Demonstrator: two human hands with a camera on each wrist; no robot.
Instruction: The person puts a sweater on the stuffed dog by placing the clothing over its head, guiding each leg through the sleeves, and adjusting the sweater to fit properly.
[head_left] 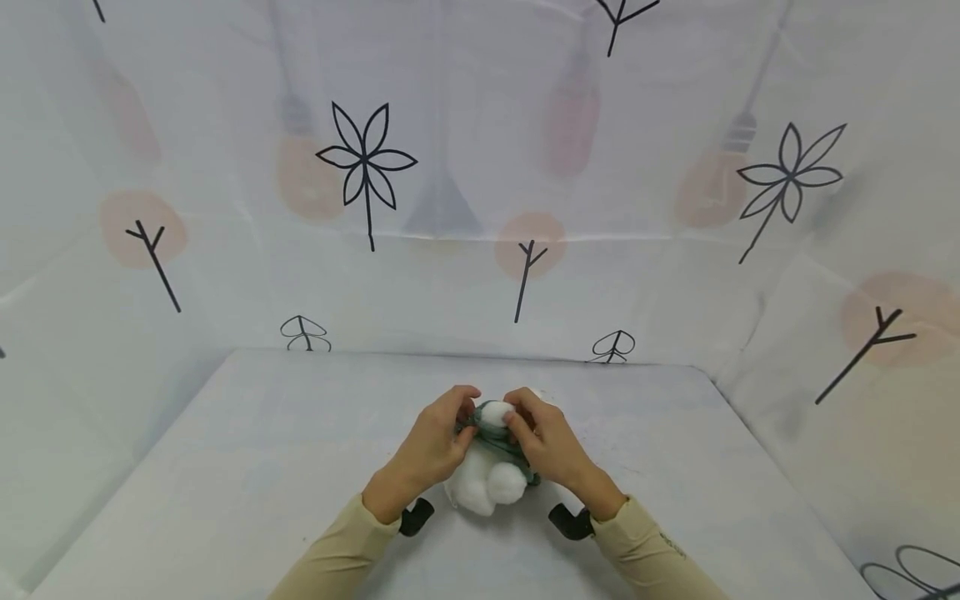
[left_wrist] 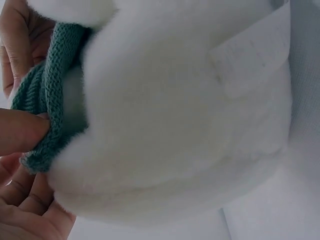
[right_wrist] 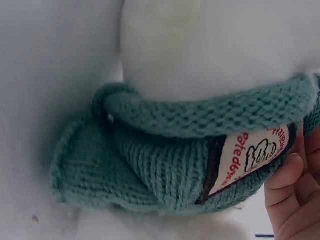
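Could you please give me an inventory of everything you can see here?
Plush toy: one, white, between the hands
Knit garment: one, green, around the toy
Lettered patch: one, cream with red and dark print, on the garment
Fabric tag: one, white, on the toy
Tabletop: one, whitish, under the toy
Backdrop: one, pale with black line drawings and pinkish shapes, behind and beside the tabletop
Wrist devices: two, black, one at each wrist
Sleeves: two, beige, on the forearms
Left hand: one, bare, pinching the garment
Right hand: one, bare, pinching the garment's edge
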